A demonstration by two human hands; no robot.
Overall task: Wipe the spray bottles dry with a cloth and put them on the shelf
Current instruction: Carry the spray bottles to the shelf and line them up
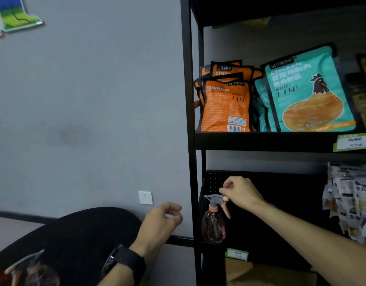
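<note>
While the right hand (pixel 238 193) pinches the spray bottle (pixel 214 220) head at the shelf's (pixel 260 141) left edge, seat it upright before letting go.

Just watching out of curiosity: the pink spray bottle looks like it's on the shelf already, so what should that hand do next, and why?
Probably let go and draw back. The spray bottle stands upright on the lower shelf, yet the right hand pinches its sprayer head. The left hand holds nothing.
</note>
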